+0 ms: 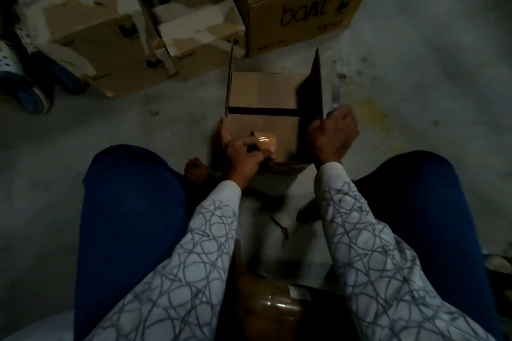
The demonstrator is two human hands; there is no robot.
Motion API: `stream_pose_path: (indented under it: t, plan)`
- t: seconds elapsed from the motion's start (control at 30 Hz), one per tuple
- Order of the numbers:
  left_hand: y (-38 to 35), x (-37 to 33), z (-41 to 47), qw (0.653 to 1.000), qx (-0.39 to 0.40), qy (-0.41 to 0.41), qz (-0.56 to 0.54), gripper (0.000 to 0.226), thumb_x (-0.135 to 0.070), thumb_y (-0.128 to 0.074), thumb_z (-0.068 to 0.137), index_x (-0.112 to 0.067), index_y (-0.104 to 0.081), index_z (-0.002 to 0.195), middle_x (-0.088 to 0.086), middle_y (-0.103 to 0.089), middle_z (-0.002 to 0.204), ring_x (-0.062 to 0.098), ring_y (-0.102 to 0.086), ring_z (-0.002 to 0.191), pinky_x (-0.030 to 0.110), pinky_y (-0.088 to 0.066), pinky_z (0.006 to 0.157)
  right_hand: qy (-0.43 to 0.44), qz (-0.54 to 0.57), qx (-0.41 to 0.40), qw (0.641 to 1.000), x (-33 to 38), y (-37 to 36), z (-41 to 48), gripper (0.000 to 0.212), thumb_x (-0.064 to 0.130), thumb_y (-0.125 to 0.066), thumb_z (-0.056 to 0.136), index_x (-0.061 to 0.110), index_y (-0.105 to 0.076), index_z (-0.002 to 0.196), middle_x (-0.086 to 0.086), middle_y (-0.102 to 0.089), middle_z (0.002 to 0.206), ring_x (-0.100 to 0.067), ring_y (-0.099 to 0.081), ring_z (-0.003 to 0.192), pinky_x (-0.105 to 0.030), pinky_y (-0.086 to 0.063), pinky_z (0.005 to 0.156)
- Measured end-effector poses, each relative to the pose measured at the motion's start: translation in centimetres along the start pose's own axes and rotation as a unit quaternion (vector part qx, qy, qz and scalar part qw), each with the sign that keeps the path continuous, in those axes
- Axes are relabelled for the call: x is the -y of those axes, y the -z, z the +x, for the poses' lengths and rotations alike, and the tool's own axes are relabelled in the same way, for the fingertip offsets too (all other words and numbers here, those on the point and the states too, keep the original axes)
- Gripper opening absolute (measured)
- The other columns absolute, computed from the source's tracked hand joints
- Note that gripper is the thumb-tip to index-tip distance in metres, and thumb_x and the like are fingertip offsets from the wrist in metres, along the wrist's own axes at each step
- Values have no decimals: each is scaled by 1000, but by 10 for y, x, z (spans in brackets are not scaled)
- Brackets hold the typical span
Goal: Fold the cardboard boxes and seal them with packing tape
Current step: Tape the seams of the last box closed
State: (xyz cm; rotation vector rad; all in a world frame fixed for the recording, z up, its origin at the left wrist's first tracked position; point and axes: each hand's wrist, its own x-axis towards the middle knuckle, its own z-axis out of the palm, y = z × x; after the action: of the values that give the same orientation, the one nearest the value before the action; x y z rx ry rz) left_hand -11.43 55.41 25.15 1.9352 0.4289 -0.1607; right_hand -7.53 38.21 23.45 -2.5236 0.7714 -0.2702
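The open cardboard box (266,97) sits on the floor at frame centre, between the seated person's knees. The right hand (333,135) grasps the upright right flap (314,86), with the fingers (342,112) clenched over its outer face. The left hand (243,155) lies on the near inner flap with its fingers curled at a glossy tape strip (266,140); whether they pinch it cannot be determined. A tape roll (273,310) is at lower centre. Stacked boxes (91,30) occupy the upper left.
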Motion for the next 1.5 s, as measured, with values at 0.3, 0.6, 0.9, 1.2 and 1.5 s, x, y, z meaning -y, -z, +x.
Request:
stream_pose_path:
  t: [0.3, 0.6, 0.9, 1.2, 1.5]
  plan:
    - [-18, 22, 6, 979, 191, 73, 1, 38, 4, -79, 72, -22, -55, 58, -2, -65, 96, 20, -58, 100, 18, -40, 66, -25, 133, 295, 946, -49, -27, -64, 27, 33, -56, 100, 15, -36, 99, -21, -64, 108, -38, -62, 101, -34, -38, 70]
    - [-44, 44, 31, 964, 211, 161, -29, 33, 0, -75, 73, -21, -66, 48, 2, -67, 67, 20, -65, 74, 31, -55, 76, -11, 48, 350, 935, -41, -53, -57, 30, 30, -56, 98, 11, -34, 105, -26, -62, 116, -43, -60, 103, -32, -31, 70]
    - [-46, 40, 40, 956, 189, 215, -57, 28, -3, -56, 85, -16, -58, 60, -2, -64, 61, 19, -59, 69, 26, -48, 69, -79, 22, 366, 927, -31, -58, -46, 44, 37, -52, 99, 3, -45, 126, -24, -59, 126, -40, -58, 113, -40, -44, 89]
    - [-32, 27, 2, 965, 183, 182, -39, 21, 0, -56, 85, -17, -59, 75, 0, -60, 77, 16, -57, 72, 20, -46, 56, -110, 133, 258, 951, -30, -24, -86, 38, 27, -56, 97, 2, -45, 124, -24, -58, 125, -40, -57, 114, -36, -44, 86]
    - [13, 32, -21, 981, 123, 145, -27, 14, -18, -75, 62, -17, -61, 65, 4, -63, 79, 24, -60, 84, 32, -50, 73, -109, 156, 237, 953, -54, 7, -129, 39, 27, -58, 98, 0, -47, 124, -23, -61, 124, -39, -58, 115, -37, -44, 88]
